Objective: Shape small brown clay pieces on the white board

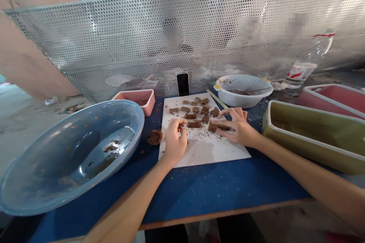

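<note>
Several small brown clay-like pieces [194,125] lie in rough rows on a white board [205,153], with crumbs scattered among them. My right hand [241,127] is at the board's right side, its thumb and fingers around a brown clay piece [224,127] that is partly hidden by the fingers. A blocky clay piece [212,127] sits just left of those fingertips. My left hand [175,140] rests over the board's left part, fingers loosely curled and thumb apart, with nothing visible between them. A rough clay lump [154,137] lies at the board's left edge.
At left stands a large blue basin [71,193] with wet residue inside. A pink container [151,104], a phone [183,84], a stick [217,99] and a white basin [243,100] are behind. Green [308,150] and pink troughs [342,98] and a bottle [302,70] are right. Perforated metal [128,38] borders the back.
</note>
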The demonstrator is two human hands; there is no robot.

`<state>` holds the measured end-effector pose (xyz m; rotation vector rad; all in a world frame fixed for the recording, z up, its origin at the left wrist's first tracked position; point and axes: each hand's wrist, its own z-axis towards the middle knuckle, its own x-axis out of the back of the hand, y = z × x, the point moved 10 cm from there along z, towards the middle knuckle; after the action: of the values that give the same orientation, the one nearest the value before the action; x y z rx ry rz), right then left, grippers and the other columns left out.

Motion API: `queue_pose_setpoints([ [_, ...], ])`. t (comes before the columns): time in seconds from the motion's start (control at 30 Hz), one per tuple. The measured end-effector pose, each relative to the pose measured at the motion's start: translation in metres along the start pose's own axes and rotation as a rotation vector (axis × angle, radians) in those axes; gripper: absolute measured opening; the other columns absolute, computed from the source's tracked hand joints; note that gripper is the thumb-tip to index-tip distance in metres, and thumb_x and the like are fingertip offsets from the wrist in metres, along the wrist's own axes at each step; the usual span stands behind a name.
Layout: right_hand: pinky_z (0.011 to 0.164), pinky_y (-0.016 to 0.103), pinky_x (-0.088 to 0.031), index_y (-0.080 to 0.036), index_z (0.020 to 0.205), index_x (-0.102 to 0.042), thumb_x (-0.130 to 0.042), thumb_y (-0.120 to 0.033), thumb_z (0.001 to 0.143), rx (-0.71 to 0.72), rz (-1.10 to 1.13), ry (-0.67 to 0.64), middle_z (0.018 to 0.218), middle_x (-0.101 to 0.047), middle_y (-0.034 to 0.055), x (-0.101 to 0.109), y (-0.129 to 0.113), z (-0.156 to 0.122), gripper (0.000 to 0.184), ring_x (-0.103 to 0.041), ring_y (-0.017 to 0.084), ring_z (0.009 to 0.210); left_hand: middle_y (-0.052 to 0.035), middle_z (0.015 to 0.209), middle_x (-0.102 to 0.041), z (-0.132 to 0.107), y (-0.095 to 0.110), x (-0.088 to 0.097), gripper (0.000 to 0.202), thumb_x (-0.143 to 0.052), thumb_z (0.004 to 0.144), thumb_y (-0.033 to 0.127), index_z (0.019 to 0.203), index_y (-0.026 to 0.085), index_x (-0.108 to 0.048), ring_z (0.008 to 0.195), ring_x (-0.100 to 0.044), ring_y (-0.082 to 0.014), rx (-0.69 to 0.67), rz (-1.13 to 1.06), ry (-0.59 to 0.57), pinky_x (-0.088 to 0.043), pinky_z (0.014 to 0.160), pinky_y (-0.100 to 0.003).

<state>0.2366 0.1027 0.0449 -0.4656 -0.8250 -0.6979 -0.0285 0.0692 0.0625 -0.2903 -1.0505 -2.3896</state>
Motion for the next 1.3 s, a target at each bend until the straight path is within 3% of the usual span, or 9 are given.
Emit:
queue_pose_setpoints([
  [0.2,0.098,0.056,-0.043,-0.034,0.104,-0.092,-0.077,-0.048,0.108,-0.050,-0.007,0.046,0.134,-0.065,0.0129,0.004,0.003,0.000,0.021,-0.054,0.037,0.123,-0.0066,0.108,-0.074,0.000,0.000,-0.001,0.032,-0.052,0.095,0.001,0.109,0.022,-0.070,0.093,-0.071,-0.0197,-0.010,0.012,-0.007,-0.058,0.080,-0.032],
  [0.4,0.097,0.055,-0.044,-0.036,0.116,-0.092,-0.077,-0.048,0.108,-0.035,0.016,0.047,0.132,-0.066,0.0131,0.003,0.000,0.001,0.020,-0.055,0.036,0.122,-0.0063,0.106,-0.073,0.000,0.001,-0.001,0.033,-0.052,0.093,0.000,0.109,0.023,-0.070,0.093,-0.071,-0.0199,-0.022,0.002,0.000,-0.058,0.082,-0.032],
  [0.6,0.098,0.056,-0.043,-0.027,0.094,-0.087,-0.076,-0.048,0.109,-0.041,0.038,0.074,0.129,-0.065,0.0139,0.007,-0.001,0.001,0.028,-0.056,0.037,0.124,-0.0061,0.106,-0.073,0.000,-0.001,-0.001,0.032,-0.052,0.094,0.000,0.108,0.023,-0.070,0.093,-0.072,-0.0202,-0.012,0.000,0.001,-0.058,0.082,-0.033],
  [0.73,0.099,0.057,-0.045,-0.029,0.108,-0.087,-0.079,-0.052,0.106,-0.090,0.028,0.055,0.130,-0.065,0.0145,0.002,0.002,0.001,0.024,-0.055,0.039,0.124,-0.0063,0.107,-0.074,0.000,0.000,-0.001,0.031,-0.052,0.094,0.001,0.108,0.023,-0.069,0.095,-0.072,-0.0211,-0.007,0.008,-0.007,-0.058,0.084,-0.034],
  [0.83,0.101,0.060,-0.047,-0.031,0.123,-0.086,-0.084,-0.059,0.100,-0.157,0.016,0.026,0.134,-0.064,0.0153,-0.005,0.007,0.002,0.036,-0.055,0.041,0.127,-0.0066,0.107,-0.075,0.000,0.001,-0.001,0.031,-0.052,0.094,0.001,0.108,0.023,-0.069,0.095,-0.072,-0.0213,-0.001,0.009,-0.010,-0.058,0.083,-0.034],
  [1.0,0.108,0.064,-0.049,-0.032,0.116,-0.088,-0.082,-0.058,0.100,-0.210,0.028,-0.034,0.141,-0.063,0.0149,-0.014,0.005,0.005,0.032,-0.054,0.042,0.134,-0.0062,0.105,-0.073,-0.001,0.001,-0.003,0.031,-0.052,0.094,0.002,0.108,0.023,-0.070,0.092,-0.071,-0.0205,-0.010,0.001,-0.005,-0.058,0.082,-0.034],
  [1.3,0.108,0.068,-0.052,-0.028,0.109,-0.084,-0.080,-0.053,0.098,-0.284,0.098,-0.015,0.138,-0.063,0.0149,-0.025,0.014,0.003,0.027,-0.057,0.041,0.132,-0.0073,0.107,-0.074,-0.001,0.000,-0.004,0.030,-0.052,0.095,0.003,0.108,0.023,-0.070,0.095,-0.071,-0.0210,-0.005,-0.012,-0.021,-0.058,0.083,-0.034],
])
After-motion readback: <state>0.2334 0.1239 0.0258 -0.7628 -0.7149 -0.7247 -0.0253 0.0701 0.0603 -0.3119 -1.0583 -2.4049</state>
